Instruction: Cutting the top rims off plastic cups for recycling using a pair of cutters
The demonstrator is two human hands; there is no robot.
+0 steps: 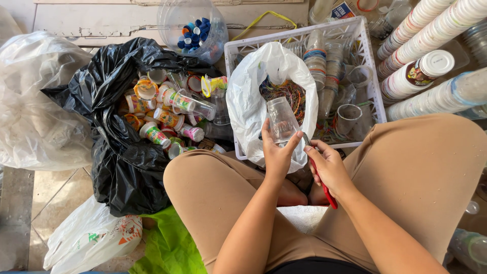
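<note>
My left hand [277,155] grips a clear plastic cup [282,119], mouth turned down toward me, over a white plastic bag [248,96]. My right hand [328,165] holds a red-handled cutter [324,187], its tip right beside the cup's rim. Both hands are above my knees, in tan trousers. The white bag holds tangled coloured strips [289,91].
A black bag [109,147] at left is full of small labelled cups and bottles [170,119]. A white crate [368,76] behind holds clear cups. Stacks of cups [431,30] lie at right. A clear jar of blue caps [195,28] stands at back. More bags lie left.
</note>
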